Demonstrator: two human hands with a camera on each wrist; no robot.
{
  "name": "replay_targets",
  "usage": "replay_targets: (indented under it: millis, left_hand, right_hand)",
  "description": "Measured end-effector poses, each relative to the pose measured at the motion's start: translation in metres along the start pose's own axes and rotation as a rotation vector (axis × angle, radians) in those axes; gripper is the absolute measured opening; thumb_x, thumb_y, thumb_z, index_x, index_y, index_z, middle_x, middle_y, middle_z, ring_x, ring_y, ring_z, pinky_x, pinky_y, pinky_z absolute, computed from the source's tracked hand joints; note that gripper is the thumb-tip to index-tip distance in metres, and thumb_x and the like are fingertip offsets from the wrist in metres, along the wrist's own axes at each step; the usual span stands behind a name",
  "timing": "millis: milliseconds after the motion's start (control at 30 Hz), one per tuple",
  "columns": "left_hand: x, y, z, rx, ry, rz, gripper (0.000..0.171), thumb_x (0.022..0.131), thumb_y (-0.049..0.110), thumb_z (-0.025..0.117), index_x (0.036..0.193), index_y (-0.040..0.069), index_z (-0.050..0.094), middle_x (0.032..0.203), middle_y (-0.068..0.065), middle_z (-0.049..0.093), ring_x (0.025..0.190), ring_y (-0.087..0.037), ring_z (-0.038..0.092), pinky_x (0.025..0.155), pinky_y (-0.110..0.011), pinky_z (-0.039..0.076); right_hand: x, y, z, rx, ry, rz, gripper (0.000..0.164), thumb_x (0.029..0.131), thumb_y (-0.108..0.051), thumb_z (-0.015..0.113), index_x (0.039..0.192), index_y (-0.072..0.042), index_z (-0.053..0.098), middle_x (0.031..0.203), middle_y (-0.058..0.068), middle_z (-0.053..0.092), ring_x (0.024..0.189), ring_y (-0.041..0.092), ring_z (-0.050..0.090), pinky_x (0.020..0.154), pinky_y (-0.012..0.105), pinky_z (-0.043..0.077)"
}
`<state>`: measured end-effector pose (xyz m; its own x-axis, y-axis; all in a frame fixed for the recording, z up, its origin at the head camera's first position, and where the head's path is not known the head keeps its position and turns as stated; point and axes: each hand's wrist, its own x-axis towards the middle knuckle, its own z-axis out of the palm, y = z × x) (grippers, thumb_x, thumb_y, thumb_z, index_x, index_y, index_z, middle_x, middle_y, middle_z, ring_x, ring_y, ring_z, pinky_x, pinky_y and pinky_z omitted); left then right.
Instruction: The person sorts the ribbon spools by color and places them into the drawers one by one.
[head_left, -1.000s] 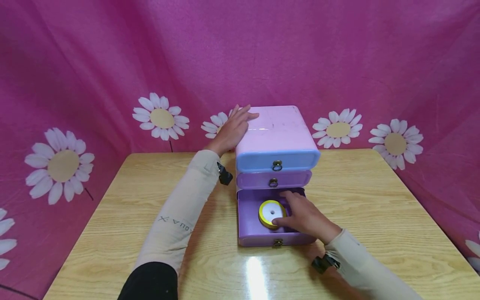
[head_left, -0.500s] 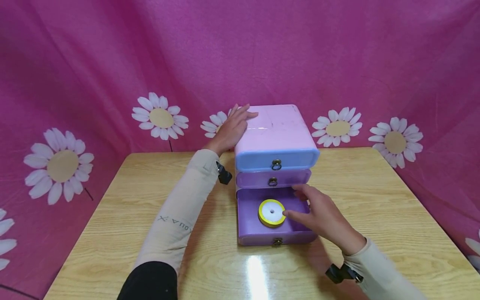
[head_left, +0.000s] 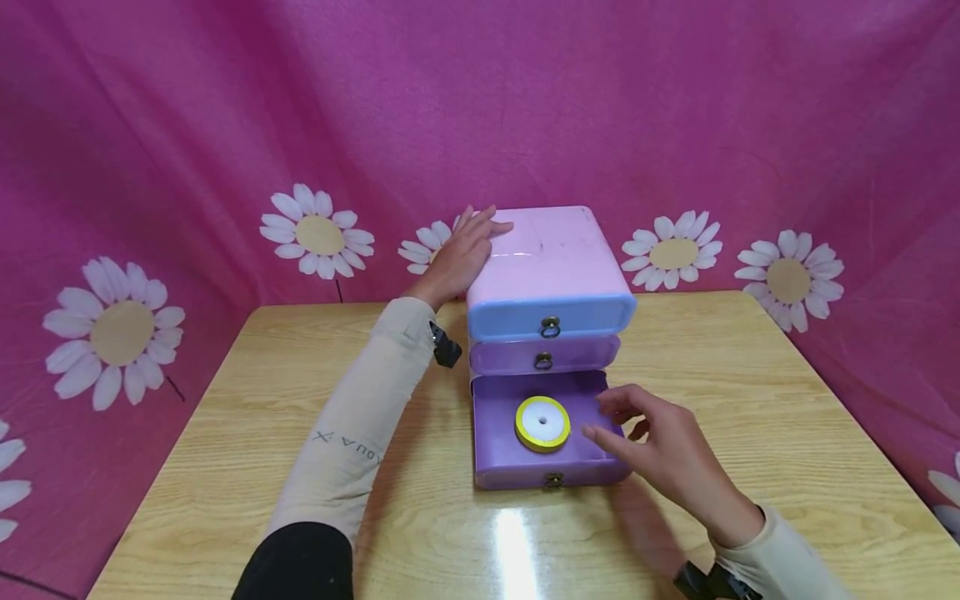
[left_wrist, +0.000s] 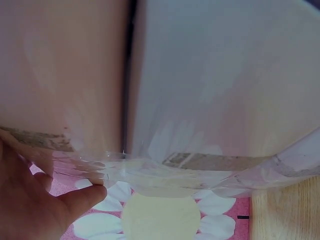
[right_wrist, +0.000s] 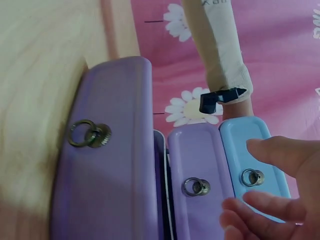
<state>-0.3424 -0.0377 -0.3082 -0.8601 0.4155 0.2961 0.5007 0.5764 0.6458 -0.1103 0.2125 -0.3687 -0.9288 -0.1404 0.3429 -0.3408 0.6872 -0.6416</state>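
A small drawer cabinet (head_left: 555, 258) with a pink top stands on the table; its blue top drawer (head_left: 592, 317) and purple middle drawer (head_left: 495, 358) are closed. The purple bottom drawer (head_left: 495, 454) is pulled out. Inside it lies a flat ribbon spool (head_left: 542, 422), white in the middle with a yellow rim. My left hand (head_left: 461, 258) rests with spread fingers on the cabinet's top left edge. Over the open drawer's right side hovers my right hand (head_left: 667, 450), holding nothing, fingers loosely bent and apart from the spool. In the right wrist view the drawer fronts show ring pulls (right_wrist: 197, 187).
The wooden table (head_left: 315, 383) extends around the cabinet. Behind and beside it hangs a pink cloth (head_left: 390, 108) with large white daisies. Clear tape (left_wrist: 145, 175) runs along the cabinet's side in the left wrist view.
My right hand has drawn back from the spool, moving right and toward me. The spool stays in the drawer. My left hand keeps its place on the cabinet.
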Motion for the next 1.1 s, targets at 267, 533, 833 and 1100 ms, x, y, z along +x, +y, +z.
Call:
replay_targets:
  millis: [267,533,833,1100]
  left_hand:
    - [0.001,-0.001,0.001,-0.001,-0.008,-0.005,0.047,0.099,0.029,0.028,0.141,0.028,0.05,0.16,0.01,0.018,0.147,-0.009,-0.005,0.118,-0.049,0.001]
    - [0.0,-0.002,0.0,-0.004,-0.002,-0.008,0.047,0.099,0.028,0.03,0.141,0.028,0.051,0.16,0.01,0.019,0.147,-0.011,-0.005,0.118,-0.049,0.001]
    - [0.002,-0.003,0.001,-0.007,0.0,0.007,0.047,0.099,0.027,0.029,0.14,0.026,0.051,0.16,0.008,0.02,0.148,-0.013,-0.004,0.118,-0.049,0.001]
    - [0.002,-0.001,0.0,-0.001,-0.001,0.02,0.047,0.1,0.027,0.028,0.14,0.025,0.052,0.16,0.006,0.021,0.148,-0.014,-0.003,0.118,-0.047,0.001]
  right_hand:
    - [-0.017,0.003,0.008,0.064,0.036,-0.04,0.013,0.079,-0.021,0.08,0.085,-0.024,0.069,0.076,-0.017,0.066,0.066,0.003,0.06,0.056,0.023,0.05]
    - [-0.039,0.005,0.021,0.167,-0.036,0.009,0.01,0.081,-0.022,0.078,0.083,-0.027,0.069,0.072,-0.015,0.065,0.058,0.005,0.056,0.052,0.024,0.048]
    - [-0.056,0.018,0.042,0.181,-0.13,0.068,0.009,0.081,-0.024,0.077,0.089,-0.02,0.074,0.075,-0.016,0.065,0.065,0.002,0.059,0.053,0.023,0.048]
    - [-0.059,0.021,0.052,0.237,-0.163,0.207,0.021,0.082,-0.027,0.076,0.098,-0.013,0.075,0.082,-0.009,0.071,0.061,0.005,0.058,0.052,0.023,0.049]
